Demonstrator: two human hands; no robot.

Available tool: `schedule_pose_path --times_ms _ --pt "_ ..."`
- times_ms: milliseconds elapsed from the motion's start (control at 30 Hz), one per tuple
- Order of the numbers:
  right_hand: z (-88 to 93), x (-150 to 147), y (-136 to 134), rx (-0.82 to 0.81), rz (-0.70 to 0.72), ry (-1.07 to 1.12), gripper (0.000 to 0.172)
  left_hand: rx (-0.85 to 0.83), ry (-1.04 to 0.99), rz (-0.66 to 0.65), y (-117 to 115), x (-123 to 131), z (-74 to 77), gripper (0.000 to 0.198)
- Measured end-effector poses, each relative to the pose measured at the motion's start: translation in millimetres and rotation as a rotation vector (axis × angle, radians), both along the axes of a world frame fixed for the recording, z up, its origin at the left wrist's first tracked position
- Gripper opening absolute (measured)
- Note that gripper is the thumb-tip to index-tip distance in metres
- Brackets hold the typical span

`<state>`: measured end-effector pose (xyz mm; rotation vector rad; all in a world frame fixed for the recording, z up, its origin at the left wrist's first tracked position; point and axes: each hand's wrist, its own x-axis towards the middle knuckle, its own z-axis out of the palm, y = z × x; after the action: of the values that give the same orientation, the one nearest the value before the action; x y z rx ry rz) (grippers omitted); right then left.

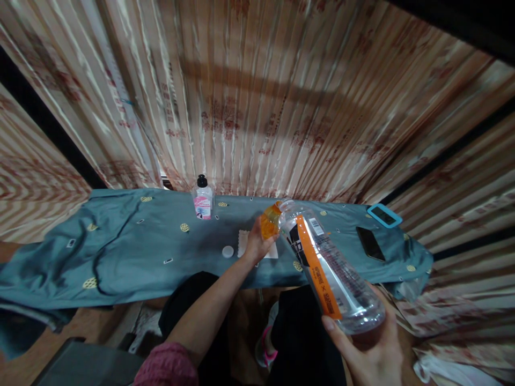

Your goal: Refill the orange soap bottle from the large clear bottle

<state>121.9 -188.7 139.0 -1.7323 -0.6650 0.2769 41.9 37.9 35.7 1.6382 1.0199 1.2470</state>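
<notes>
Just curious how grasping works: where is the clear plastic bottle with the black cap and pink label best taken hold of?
Grip the clear bottle around its body below the black cap, probably from the person's side: it stands upright, and the beige, red-patterned fabric curtain hangs close behind it.

Our left forearm [219, 305] stretches forward, the left hand [257, 245] curled in a grip; our right hand [374, 356], lower and nearer, cups upward, thumb [337, 329] extended, its palm seemingly hidden.

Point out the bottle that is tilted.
It's the large clear bottle with the orange label, tipped in the right hand; the smaller black-capped bottle stands upright on the blue-grey cloth.
</notes>
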Motion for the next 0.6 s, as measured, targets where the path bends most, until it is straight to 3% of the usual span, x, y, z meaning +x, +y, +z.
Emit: schedule_pose_path --times_ms 600 --pt "-2.0 1.8 -1.8 0.012 0.018 0.012 0.099 0.007 -0.020 -0.012 1.6 1.3 -3.4 0.051"
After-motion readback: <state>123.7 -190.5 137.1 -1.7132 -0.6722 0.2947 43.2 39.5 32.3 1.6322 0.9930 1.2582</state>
